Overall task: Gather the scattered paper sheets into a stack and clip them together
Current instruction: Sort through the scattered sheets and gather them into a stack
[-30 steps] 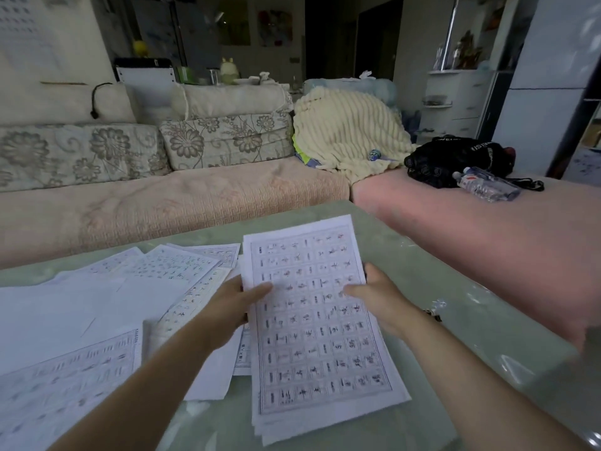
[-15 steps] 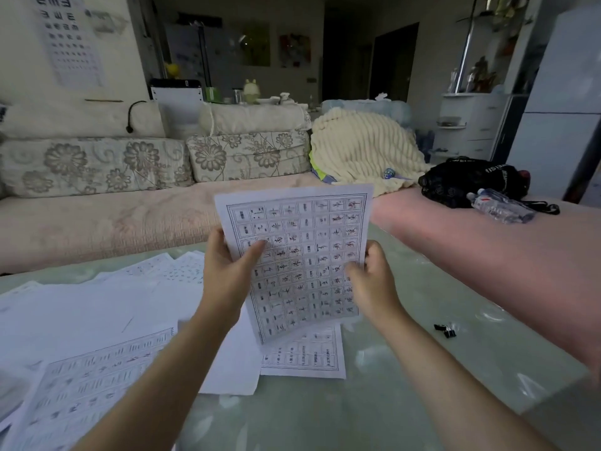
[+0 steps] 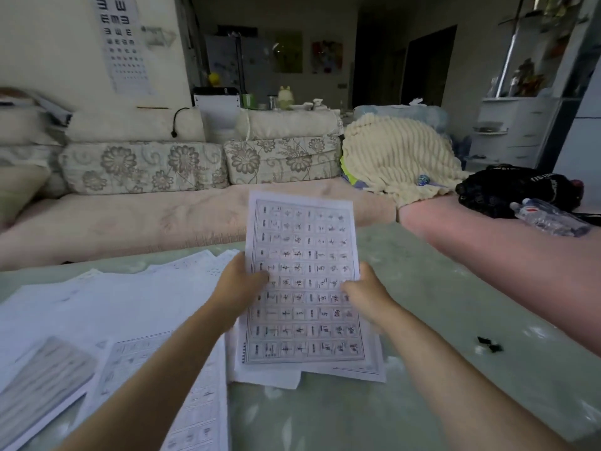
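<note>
Printed sheet now straighter, over pale-green table, floral sofa beyond

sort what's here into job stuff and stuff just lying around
For the job: printed grid paper sheets gripped by left hand and right hand; scattered white paper sheets; small black binder clips.
Lying about: clear plastic water bottle; black fabric bag; cream ribbed blanket; white eye chart.

White sheet w/ blk grid print (table pale green).
</note>
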Motion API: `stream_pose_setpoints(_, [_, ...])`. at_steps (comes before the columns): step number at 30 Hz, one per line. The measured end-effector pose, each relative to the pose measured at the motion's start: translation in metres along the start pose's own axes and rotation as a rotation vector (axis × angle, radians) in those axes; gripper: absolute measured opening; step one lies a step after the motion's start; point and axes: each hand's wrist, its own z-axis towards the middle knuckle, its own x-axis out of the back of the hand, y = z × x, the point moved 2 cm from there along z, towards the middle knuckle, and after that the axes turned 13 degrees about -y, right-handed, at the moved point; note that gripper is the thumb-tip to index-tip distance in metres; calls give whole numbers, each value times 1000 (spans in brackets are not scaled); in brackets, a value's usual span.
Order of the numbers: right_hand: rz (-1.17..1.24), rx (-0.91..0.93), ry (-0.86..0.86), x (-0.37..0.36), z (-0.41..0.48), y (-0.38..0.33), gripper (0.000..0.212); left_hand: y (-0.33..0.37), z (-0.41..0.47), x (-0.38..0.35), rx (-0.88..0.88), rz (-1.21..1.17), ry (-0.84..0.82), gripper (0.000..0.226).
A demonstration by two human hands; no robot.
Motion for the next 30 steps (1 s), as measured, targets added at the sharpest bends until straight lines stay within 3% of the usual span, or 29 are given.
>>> stream_pose_setpoints(3, [-80, -73, -153, -41, 4, -15, 47, -29, -16, 42, 191, 74, -11, 21])
stream_pose_setpoints(6, [-108, -150, -304, -88, 3, -29, 26, -59, -41, 87, 331, 164, -15, 21])
stream_pose_setpoints(12, [-172, -164, -458, -171, -13, -47, 20, -102, -95, 137, 481, 276, 9, 18])
stream_pose_setpoints(15, [-229, -156, -457, -198, -24, -44, 20, -120, -112, 146, 510, 350, 1, 12])
stream_pose_setpoints(17, [-285, -149, -434, -213, -30, -38, 18, -129, -121, 154, 523, 415, 3, 20])
stream_pose_setpoints(21, [-489, -157, -391, -232, -41, -34, 13, -141, -143, 161, 632, 715, -120, 65])
stream_pose_setpoints(23, [-581, -189, -335, -239, -45, -33, 11, -142, -150, 160, 628, 751, -131, 79])
stream_pose_setpoints(27, [-664, -239, -243, -244, -49, -31, 39, -143, -147, 160, 502, 535, -69, 74])
stream_pose_setpoints(30, [-557, -245, -278, -241, -50, -28, 35, -146, -145, 158, 490, 589, -80, 70])
